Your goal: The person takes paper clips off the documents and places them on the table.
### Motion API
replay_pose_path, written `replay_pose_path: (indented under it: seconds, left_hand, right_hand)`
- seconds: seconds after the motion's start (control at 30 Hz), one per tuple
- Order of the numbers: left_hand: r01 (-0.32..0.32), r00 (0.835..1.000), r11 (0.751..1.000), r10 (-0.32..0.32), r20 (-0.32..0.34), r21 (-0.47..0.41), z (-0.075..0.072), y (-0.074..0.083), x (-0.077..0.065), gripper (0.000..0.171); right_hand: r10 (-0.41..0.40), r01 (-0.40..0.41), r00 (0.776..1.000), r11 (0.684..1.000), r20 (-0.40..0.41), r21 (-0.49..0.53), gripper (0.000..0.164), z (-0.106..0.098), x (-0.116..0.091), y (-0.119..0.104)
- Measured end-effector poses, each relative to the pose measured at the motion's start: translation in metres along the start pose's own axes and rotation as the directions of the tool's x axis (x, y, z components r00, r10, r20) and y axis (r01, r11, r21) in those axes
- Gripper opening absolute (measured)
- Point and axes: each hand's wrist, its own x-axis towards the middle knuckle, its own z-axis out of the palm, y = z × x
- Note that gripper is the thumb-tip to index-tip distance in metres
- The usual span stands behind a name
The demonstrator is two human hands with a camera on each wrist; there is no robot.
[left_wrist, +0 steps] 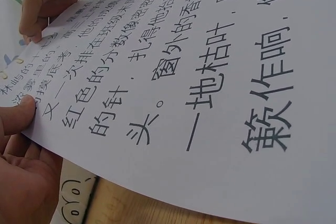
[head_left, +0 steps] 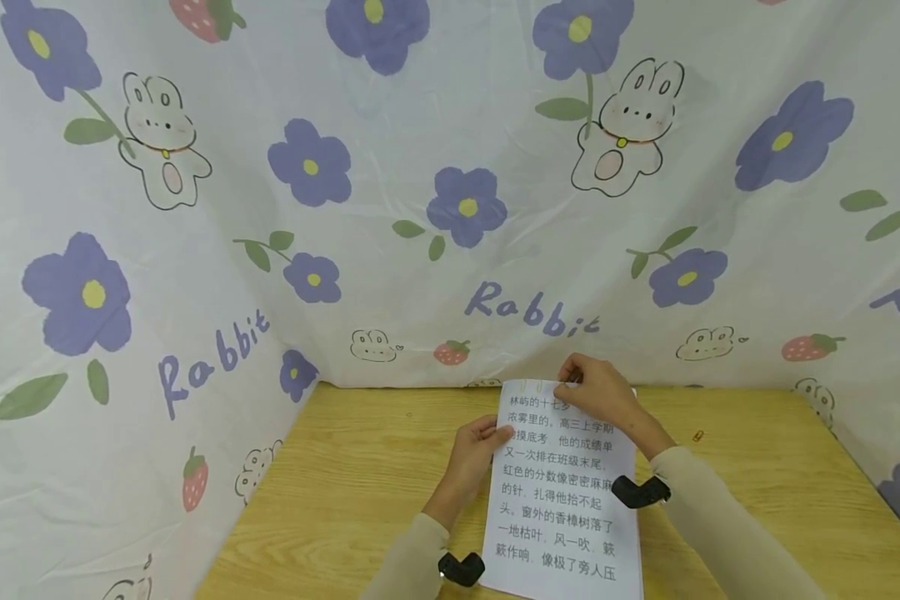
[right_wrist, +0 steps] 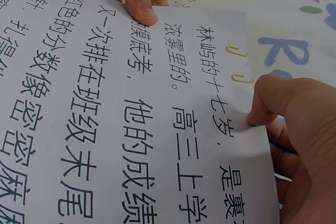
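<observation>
A stack of white sheets point(head_left: 547, 575) printed with large Chinese text is held above the table, tilted up at its far end. My left hand point(head_left: 468, 458) grips its left edge, the thumb lying on the printed face in the left wrist view. Two yellow paper clips point(right_wrist: 237, 52) sit side by side on the top edge. Beside them, my right hand point(head_left: 603, 392) pinches that same edge between thumb and fingers. A sliver of a green paper clip point(right_wrist: 255, 125) shows under the right thumb; the rest of it is hidden.
An orange-red paper clip point(head_left: 698, 435) lies on the wooden table point(head_left: 345, 483), right of the sheets. Behind and to the left hangs a white cloth point(head_left: 390, 275) with flowers and rabbits, meeting the table's back edge. Each forearm wears a black wrist device point(head_left: 461, 570).
</observation>
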Motion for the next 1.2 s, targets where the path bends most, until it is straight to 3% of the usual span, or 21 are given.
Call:
replay_pose_path:
  seconds: [0.27,0.47,0.7,1.2]
  left_hand:
    - [0.003,1.000,1.000,-0.003,-0.015,-0.004,-0.001,0.000,-0.001,0.029]
    - [0.019,0.999,1.000,-0.019,-0.035,-0.001,-0.008,-0.005,-0.002,0.032]
    - [0.030,0.997,0.999,-0.032,-0.068,-0.031,-0.018,-0.010,0.000,0.034]
    - [0.024,0.997,0.999,-0.027,-0.073,-0.042,-0.017,-0.009,-0.004,0.035]
  right_hand:
    - [-0.006,0.007,1.000,0.999,-0.013,0.038,0.018,0.002,0.000,0.001]
    - [0.002,0.006,0.997,0.995,-0.079,0.100,0.016,-0.010,0.002,0.005]
    - [0.005,0.001,0.999,0.993,-0.048,0.122,0.016,-0.018,0.004,0.009]
    - [-0.037,0.058,0.991,0.986,-0.132,0.156,0.015,-0.032,-0.002,0.023]
